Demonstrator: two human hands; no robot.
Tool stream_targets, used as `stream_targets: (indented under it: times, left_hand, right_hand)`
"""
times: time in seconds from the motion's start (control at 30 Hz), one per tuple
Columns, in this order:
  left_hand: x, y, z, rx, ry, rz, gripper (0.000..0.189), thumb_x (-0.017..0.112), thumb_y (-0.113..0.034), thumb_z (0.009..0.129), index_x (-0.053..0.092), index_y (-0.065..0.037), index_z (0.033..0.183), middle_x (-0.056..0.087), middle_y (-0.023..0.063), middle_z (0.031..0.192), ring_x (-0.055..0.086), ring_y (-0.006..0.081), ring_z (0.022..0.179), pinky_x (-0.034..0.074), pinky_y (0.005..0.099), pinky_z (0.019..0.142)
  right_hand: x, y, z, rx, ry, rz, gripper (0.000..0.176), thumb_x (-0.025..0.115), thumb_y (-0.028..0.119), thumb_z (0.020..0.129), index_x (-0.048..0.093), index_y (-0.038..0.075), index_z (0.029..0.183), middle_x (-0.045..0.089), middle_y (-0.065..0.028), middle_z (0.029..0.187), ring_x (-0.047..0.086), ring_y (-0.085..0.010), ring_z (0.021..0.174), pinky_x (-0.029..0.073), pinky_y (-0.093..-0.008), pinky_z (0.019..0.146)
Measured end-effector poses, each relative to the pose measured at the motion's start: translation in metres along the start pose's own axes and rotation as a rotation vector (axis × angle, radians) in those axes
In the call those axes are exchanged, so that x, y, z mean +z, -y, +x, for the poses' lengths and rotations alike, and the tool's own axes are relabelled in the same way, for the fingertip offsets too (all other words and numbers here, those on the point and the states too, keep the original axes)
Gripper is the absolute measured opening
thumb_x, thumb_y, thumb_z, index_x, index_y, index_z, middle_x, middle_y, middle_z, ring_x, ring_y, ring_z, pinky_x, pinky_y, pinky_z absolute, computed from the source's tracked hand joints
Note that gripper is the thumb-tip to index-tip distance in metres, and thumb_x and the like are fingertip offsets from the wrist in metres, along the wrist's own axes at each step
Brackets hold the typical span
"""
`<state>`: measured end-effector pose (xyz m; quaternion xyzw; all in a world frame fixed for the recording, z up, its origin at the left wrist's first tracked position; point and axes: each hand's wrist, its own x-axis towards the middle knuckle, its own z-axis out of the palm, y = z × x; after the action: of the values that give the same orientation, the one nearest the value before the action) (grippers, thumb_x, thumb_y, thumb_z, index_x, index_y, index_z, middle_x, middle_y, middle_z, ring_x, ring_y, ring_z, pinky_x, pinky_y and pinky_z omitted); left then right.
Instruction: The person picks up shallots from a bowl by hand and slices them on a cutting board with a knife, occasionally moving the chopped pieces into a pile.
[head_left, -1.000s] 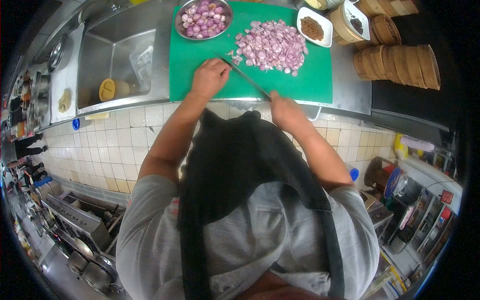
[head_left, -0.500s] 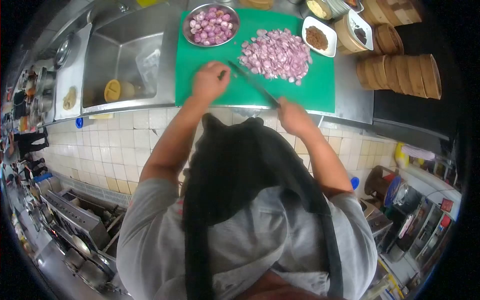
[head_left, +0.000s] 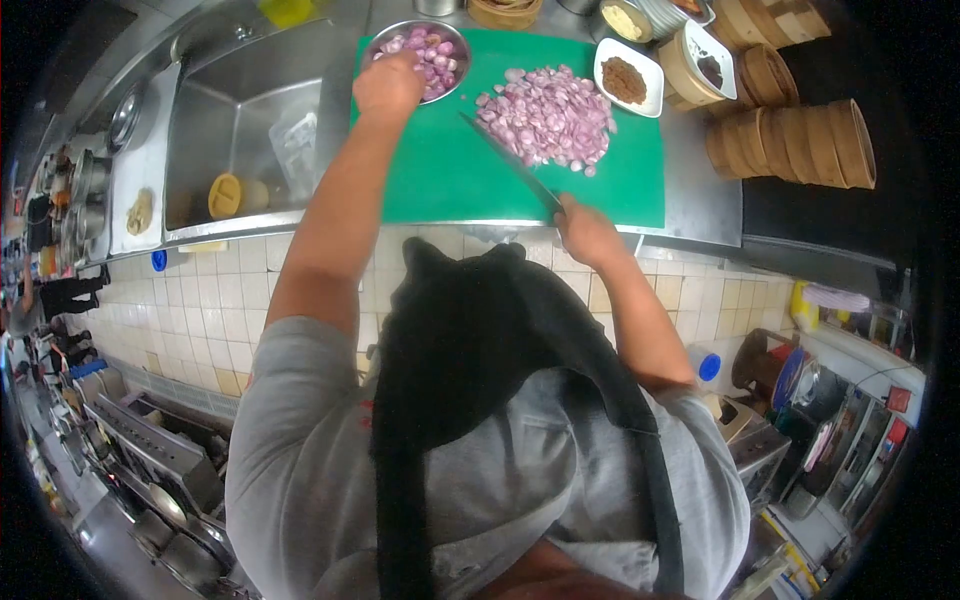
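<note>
My left hand [head_left: 392, 83] reaches over the near left rim of a metal bowl [head_left: 466, 62] of peeled shallots [head_left: 437, 62]. Its fingertips are down among the shallots, so what they hold is hidden. In my right hand [head_left: 588, 230] is the handle of a knife [head_left: 517, 165]. The blade slants up and to the left, its tip close to a heap of sliced shallots [head_left: 550, 120]. Bowl and heap both rest on a green cutting board [head_left: 450, 190].
Left of the board is a steel sink [head_left: 245, 110] holding a yellow-lidded container [head_left: 226, 196]. A white dish [head_left: 630, 80] of brown crumbly food stands at the board's far right corner. Bamboo steamers [head_left: 790, 145] are stacked farther right.
My left hand has moved from the board up and left to the bowl of shallots. The right hand still holds the knife in nearly the same place.
</note>
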<state>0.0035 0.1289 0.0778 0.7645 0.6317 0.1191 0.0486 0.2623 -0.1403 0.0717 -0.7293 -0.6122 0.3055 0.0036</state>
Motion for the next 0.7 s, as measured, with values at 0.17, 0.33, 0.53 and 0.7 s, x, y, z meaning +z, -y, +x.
stream_targets:
  times: [0.17, 0.33, 0.53, 0.7]
  left_hand:
    - [-0.026, -0.017, -0.064, 0.144, -0.058, -0.482, 0.022, 0.077, -0.037, 0.090, 0.075, -0.021, 0.104, 0.078, 0.0045, 0.102, 0.074, 0.0303, 0.096, 0.059, 0.0433, 0.079]
    - [0.050, -0.014, -0.138, 0.369, -0.195, -0.486, 0.011, 0.078, -0.022, 0.088, 0.073, -0.018, 0.097, 0.072, 0.0054, 0.093, 0.070, 0.0307, 0.090, 0.058, 0.0433, 0.080]
    - [0.059, -0.009, -0.145, 0.488, -0.272, -0.573, 0.011, 0.076, -0.010, 0.084, 0.071, -0.012, 0.093, 0.072, 0.0074, 0.100, 0.070, 0.0303, 0.088, 0.058, 0.0413, 0.077]
    - [0.068, -0.002, -0.142, 0.428, -0.166, -0.667, 0.013, 0.077, -0.010, 0.080, 0.071, -0.011, 0.092, 0.072, 0.0074, 0.100, 0.071, 0.0296, 0.091, 0.059, 0.0410, 0.078]
  right_hand:
    - [0.002, -0.003, -0.007, -0.013, 0.002, 0.058, 0.025, 0.053, 0.018, 0.103, 0.054, 0.002, 0.122, 0.070, -0.0313, 0.103, 0.067, -0.0497, 0.100, 0.050, -0.0603, 0.090]
    - [-0.003, 0.011, -0.015, -0.003, 0.020, 0.072, 0.025, 0.050, 0.017, 0.104, 0.054, 0.001, 0.122, 0.070, -0.0310, 0.105, 0.067, -0.0494, 0.102, 0.050, -0.0598, 0.090]
    - [-0.006, 0.025, -0.015, -0.022, 0.074, 0.024, 0.025, 0.044, 0.015, 0.104, 0.054, 0.002, 0.123, 0.071, -0.0299, 0.109, 0.067, -0.0480, 0.105, 0.050, -0.0591, 0.091]
    - [-0.003, 0.022, -0.019, -0.117, 0.021, -0.079, 0.020, 0.048, 0.013, 0.104, 0.053, 0.004, 0.121, 0.072, -0.0259, 0.100, 0.068, -0.0464, 0.097, 0.052, -0.0574, 0.084]
